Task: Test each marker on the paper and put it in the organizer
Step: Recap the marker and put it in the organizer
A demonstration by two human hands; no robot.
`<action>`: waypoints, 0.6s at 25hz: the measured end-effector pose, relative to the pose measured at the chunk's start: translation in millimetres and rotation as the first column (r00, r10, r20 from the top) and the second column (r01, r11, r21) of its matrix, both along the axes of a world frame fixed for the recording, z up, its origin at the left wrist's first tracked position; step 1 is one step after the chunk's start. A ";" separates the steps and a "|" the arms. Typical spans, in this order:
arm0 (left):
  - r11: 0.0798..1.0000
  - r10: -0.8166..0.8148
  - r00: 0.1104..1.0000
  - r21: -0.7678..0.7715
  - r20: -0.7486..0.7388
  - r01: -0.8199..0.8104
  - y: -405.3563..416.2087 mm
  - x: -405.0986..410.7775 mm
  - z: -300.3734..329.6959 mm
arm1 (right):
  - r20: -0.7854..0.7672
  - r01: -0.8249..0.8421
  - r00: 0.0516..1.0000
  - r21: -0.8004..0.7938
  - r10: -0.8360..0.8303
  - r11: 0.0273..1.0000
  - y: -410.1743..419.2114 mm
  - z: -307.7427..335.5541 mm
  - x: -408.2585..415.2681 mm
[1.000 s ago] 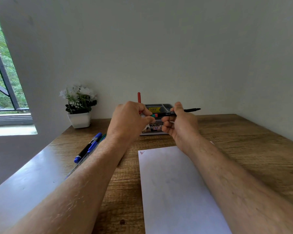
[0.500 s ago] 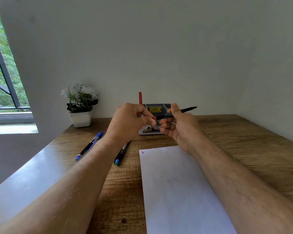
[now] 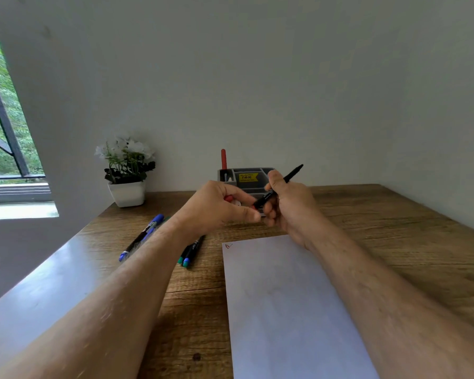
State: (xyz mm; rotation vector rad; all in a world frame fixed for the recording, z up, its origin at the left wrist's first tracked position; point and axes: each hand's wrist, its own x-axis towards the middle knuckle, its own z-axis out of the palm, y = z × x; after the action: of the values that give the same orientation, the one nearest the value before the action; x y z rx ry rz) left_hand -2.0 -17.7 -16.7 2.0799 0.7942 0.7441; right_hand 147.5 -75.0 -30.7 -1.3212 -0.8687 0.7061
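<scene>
My right hand (image 3: pixel 288 206) grips a black marker (image 3: pixel 283 181) above the table, its back end tilted up to the right and its front end pointing down towards my left hand. My left hand (image 3: pixel 216 206) is curled round a small red cap (image 3: pixel 228 198), which just peeks out between the fingers. The white paper (image 3: pixel 285 296) lies in front of me with a small red mark (image 3: pixel 227 245) at its top left corner. The grey organizer (image 3: pixel 257 172) stands at the wall behind my hands, with a red marker (image 3: pixel 224 159) upright in its left slot.
A blue marker (image 3: pixel 145 235) lies on the wooden table (image 3: pixel 394 242) left of my left forearm. Two more markers (image 3: pixel 190 253) with green and blue ends lie beside the paper. A white pot of flowers (image 3: pixel 126 173) stands at the back left by the window.
The marker has tipped from nearly level to a steep slant in my right hand. My left hand has drawn slightly away from it with the red cap. Both hands sank a little.
</scene>
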 end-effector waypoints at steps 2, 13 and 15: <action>0.999 0.027 0.999 -0.022 -0.043 -0.028 -2.4 0.4 3.0 | 0.211 0.001 0.978 -0.036 0.006 0.999 0.2 -1.4 -2.7; 0.946 -0.016 0.999 -0.323 0.027 0.024 -4.5 -0.3 8.7 | 0.849 0.150 0.455 0.225 -0.269 0.963 -5.8 -13.3 1.1; 0.942 -0.047 0.998 -0.331 0.043 0.059 -7.0 -1.3 10.5 | 0.808 0.167 0.478 0.301 -0.345 0.939 -4.3 -12.9 2.4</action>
State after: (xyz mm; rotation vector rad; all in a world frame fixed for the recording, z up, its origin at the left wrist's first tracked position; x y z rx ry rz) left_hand -3.2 -24.6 -6.2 1.7723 0.7824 0.5708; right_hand 149.9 -79.3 -43.6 -1.5876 -1.4342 -0.3684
